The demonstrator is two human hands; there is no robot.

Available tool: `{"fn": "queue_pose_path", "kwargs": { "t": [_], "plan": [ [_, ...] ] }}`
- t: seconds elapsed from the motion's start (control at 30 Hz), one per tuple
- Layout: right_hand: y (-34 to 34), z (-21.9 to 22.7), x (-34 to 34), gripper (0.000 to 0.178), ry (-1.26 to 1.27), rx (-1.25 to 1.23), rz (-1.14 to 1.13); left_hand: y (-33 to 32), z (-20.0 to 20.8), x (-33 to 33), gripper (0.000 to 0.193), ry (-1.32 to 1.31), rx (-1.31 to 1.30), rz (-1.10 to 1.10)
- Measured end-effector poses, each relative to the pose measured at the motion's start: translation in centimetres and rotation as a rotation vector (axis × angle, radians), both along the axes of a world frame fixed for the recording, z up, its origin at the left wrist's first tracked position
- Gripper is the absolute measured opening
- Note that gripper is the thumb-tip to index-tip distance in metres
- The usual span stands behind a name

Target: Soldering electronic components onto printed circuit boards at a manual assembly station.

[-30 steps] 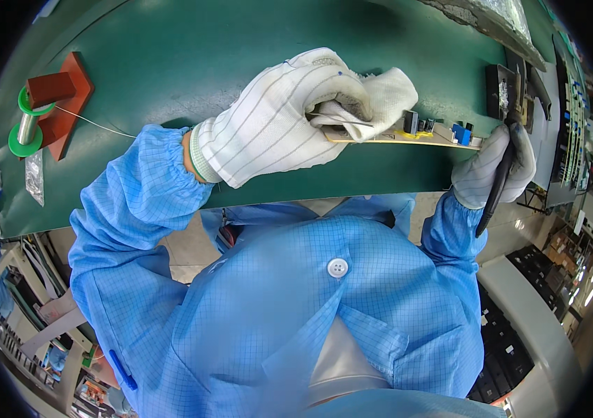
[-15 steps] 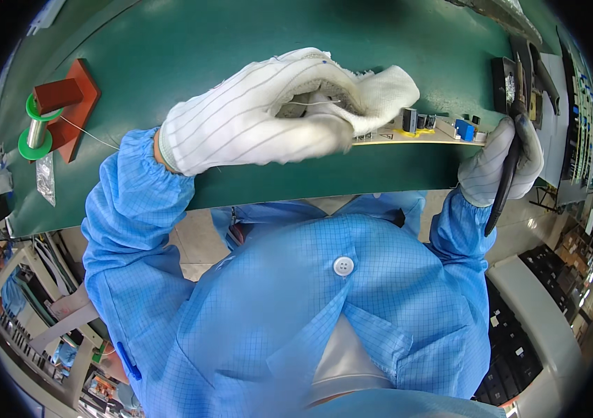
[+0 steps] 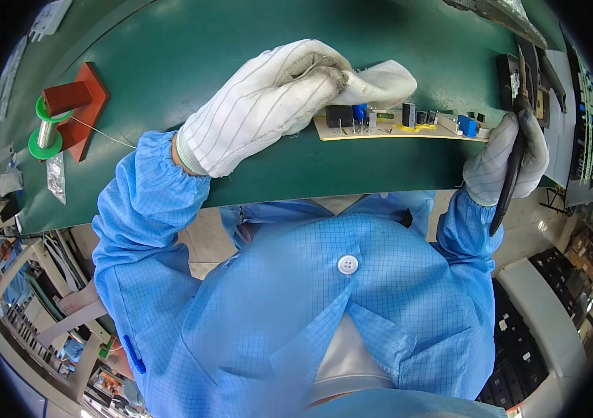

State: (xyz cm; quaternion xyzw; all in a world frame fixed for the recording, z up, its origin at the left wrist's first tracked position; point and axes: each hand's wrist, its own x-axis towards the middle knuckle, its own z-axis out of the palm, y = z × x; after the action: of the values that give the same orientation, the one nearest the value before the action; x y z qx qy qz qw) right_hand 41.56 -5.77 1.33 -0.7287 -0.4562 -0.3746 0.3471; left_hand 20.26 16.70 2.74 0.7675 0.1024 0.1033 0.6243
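Note:
My left hand, in a white striped glove with grey-stained fingers, is closed at the left end of a circuit board. The board carries black and blue components along its far side. Solder wire runs from a green-ended spool toward my left sleeve; at the fingers it is hidden now, though it showed inside this hand a moment ago. A white glove part extends right over the board's far side. My right hand, gloved too, grips a soldering iron with its dark handle downward and its tip pointing away.
The spool sits on a reddish-brown stand on the green table. A small clear bag lies near it. Dark holders stand beyond the iron, and a rack of boards lines the far right.
My left hand has turned and its fingers have closed up, uncovering the board's left end. The right hand with the iron stays nearly in place. The whole view has shifted slightly.

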Motion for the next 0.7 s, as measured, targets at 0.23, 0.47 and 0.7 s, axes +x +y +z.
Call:
{"fn": "queue_pose_path", "kwargs": {
  "t": [0.23, 0.47, 0.7],
  "plan": [
    [-0.3, -0.2, 0.5, 0.021, -0.12, -0.114, -0.018, 0.6, -0.3, 0.3, 0.027, 0.018, 0.124, -0.128],
    [0.0, -0.1, -0.6, 0.021, 0.068, -0.063, -0.037, 0.2, 0.9, 0.2, 0.029, 0.219, -0.203, -0.085],
    [-0.9, -0.3, 0.2, 0.015, -0.328, -0.259, -0.055, -0.3, -2.6, 0.1, 0.021, -0.246, 0.495, 0.244]
  ]
}}
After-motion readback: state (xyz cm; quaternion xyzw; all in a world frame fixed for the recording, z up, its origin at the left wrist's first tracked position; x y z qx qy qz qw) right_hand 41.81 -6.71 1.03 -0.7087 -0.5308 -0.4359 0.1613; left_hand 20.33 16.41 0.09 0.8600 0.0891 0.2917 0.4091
